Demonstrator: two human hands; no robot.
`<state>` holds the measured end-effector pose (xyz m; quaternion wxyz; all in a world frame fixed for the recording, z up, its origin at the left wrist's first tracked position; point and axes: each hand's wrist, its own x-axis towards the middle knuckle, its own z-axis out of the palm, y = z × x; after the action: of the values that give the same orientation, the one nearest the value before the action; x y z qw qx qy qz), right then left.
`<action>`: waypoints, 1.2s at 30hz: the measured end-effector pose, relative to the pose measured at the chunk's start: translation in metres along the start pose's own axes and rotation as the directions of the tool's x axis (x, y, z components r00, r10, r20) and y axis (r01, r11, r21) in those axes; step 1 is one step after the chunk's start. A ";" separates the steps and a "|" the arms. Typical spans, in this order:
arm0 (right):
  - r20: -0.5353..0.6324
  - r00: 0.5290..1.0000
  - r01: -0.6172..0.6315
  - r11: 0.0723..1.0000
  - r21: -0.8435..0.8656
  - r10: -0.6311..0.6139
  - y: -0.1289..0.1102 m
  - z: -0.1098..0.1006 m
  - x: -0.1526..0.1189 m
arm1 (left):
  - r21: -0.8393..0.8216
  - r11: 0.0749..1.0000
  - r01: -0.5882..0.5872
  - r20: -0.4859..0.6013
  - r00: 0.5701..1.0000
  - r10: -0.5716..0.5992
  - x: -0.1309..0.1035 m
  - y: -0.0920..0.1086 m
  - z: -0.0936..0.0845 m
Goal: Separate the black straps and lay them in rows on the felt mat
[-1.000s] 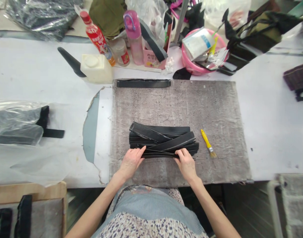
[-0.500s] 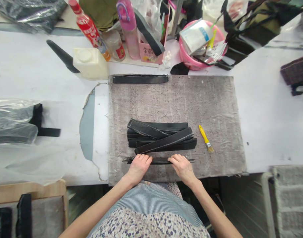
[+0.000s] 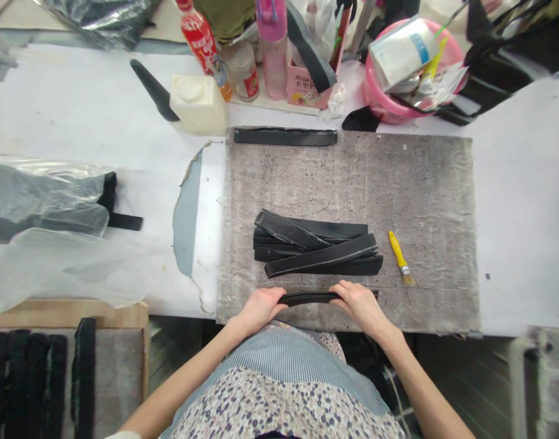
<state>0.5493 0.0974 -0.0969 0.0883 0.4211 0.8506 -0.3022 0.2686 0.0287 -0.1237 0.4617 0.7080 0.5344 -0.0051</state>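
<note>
Between my two hands is a thin stack of black strips (image 3: 309, 298), bowed slightly upward in the middle. My left hand (image 3: 261, 308) is closed around its left end. Toward the other end, my right hand (image 3: 358, 303) pinches the stack, and a short tip sticks out past the fingers. Just beyond them, a loose pile of black strips (image 3: 316, 244) lies on the grey fabric-covered board (image 3: 425, 195), two strips crossing askew on top. A brush with a yellow handle (image 3: 398, 249) rests to the right of the pile.
Another bundle of black strips (image 3: 286, 137) lies along the board's far edge. Behind it stand a white square container (image 3: 199, 107), a glass jar (image 3: 245, 70), bottles and a pink basket (image 3: 375, 91). Plastic-wrapped strips (image 3: 46, 195) are at left, above a wooden-edged tray (image 3: 144, 341) holding several black bundles.
Both hands have lifted the stack off the board toward my body, and it now bends. The camera view has shifted left, showing more of the tray.
</note>
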 end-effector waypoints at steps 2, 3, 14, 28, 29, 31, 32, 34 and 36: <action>0.041 0.999 -0.012 0.999 0.036 0.011 0.000 -0.006 0.002 | -0.047 0.999 0.009 0.021 1.000 -0.008 -0.001 0.000 -0.002; 0.061 0.998 -0.019 0.998 0.058 0.015 -0.001 -0.009 0.004 | -0.066 0.998 0.009 0.029 1.000 -0.008 -0.002 -0.001 -0.003; 0.255 0.940 0.154 0.949 0.276 -0.227 -0.041 0.002 0.066 | 0.123 0.989 -0.082 -0.099 0.991 0.094 -0.034 -0.023 -0.044; 0.219 0.935 0.037 0.688 0.725 -0.280 -0.161 0.014 0.159 | -0.391 0.699 0.598 -0.917 -0.191 -0.350 -0.135 -0.138 -0.119; 0.227 0.924 0.040 0.669 0.742 -0.308 -0.173 0.012 0.165 | -0.432 0.654 0.620 -0.900 -0.249 -0.359 -0.141 -0.154 -0.123; 0.256 0.891 0.043 0.630 0.775 -0.375 -0.200 0.010 0.178 | -0.493 0.601 0.629 -0.869 -0.314 -0.384 -0.153 -0.184 -0.128; 0.273 0.871 0.036 0.607 0.794 -0.408 -0.216 0.012 0.185 | -0.517 0.595 0.615 -0.855 -0.333 -0.399 -0.159 -0.197 -0.129; 0.314 0.836 -0.010 0.560 0.828 -0.449 -0.250 0.022 0.203 | -0.560 0.616 0.554 -0.828 -0.344 -0.443 -0.170 -0.219 -0.130; 0.371 0.811 -0.097 0.522 0.847 -0.451 -0.284 0.037 0.226 | -0.595 0.648 0.475 -0.803 -0.340 -0.489 -0.180 -0.231 -0.126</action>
<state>0.1844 0.0937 -0.0928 0.0840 0.2105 0.5763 -0.7852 -0.0454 -0.0232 -0.1111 -0.1091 0.1838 0.9285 0.3037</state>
